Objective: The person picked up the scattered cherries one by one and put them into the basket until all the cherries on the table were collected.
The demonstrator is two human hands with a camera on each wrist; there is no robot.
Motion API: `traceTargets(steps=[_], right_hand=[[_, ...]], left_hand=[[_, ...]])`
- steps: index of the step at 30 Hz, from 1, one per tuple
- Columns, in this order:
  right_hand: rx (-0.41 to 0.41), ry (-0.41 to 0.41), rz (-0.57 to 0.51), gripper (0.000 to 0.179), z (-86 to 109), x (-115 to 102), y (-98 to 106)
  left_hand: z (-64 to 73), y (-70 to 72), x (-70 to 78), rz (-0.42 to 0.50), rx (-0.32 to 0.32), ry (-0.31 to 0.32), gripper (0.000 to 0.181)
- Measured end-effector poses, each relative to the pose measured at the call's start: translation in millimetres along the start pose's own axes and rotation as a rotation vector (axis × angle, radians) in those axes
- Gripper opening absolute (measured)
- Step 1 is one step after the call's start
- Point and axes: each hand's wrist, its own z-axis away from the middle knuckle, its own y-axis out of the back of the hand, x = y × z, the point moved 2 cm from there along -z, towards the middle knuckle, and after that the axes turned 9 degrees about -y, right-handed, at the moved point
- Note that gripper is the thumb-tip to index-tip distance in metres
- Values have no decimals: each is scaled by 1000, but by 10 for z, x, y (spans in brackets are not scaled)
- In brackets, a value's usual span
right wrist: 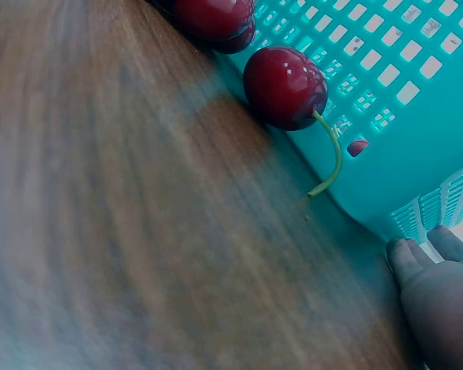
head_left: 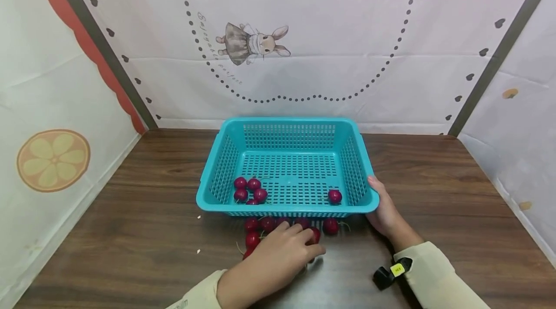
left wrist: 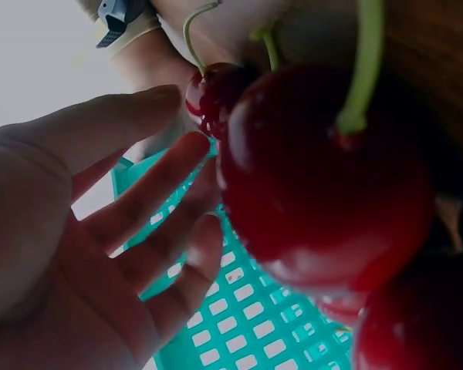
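A turquoise plastic basket (head_left: 288,121) stands on the table with several cherries (head_left: 241,196) at its front left and one cherry (head_left: 335,196) at its front right. More cherries (head_left: 251,240) with green stems lie on the wood before the basket. Over these reaches my left hand (head_left: 278,256), thumb and fingers spread apart around a cherry (head_left: 313,235). The left wrist view shows that cherry (left wrist: 214,96) close to the thumb tip and index fingertip. At the basket's front right corner, my right hand (head_left: 386,212) holds the side by the rim; part of its fingers is hidden.
Another cherry (head_left: 330,226) with a stem lies against the basket's front wall. The wooden table (head_left: 143,231) is bordered by printed white cloth panels (head_left: 330,19) at the back and sides. A black strap device (head_left: 391,273) sits at the right wrist.
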Motion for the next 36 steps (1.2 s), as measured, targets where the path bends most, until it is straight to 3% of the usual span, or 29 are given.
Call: traceTargets(steps=[3, 9, 24, 29, 36], right_hand=[[-6, 2, -13, 70, 1, 9, -1], [4, 4, 0, 70, -2, -5, 2], [-13, 13, -10, 70, 0, -1, -12], [-8, 7, -10, 70, 3, 2, -7], [-6, -1, -3, 71, 5, -1, 12]], left_hand=[[-5, -35, -8, 24, -38, 17, 31], [-10, -52, -1, -18, -47, 25, 27], [14, -65, 24, 6, -93, 48, 23], [0, -55, 32, 7, -50, 35, 20], [-28, 12, 25, 98, 27, 2, 27]])
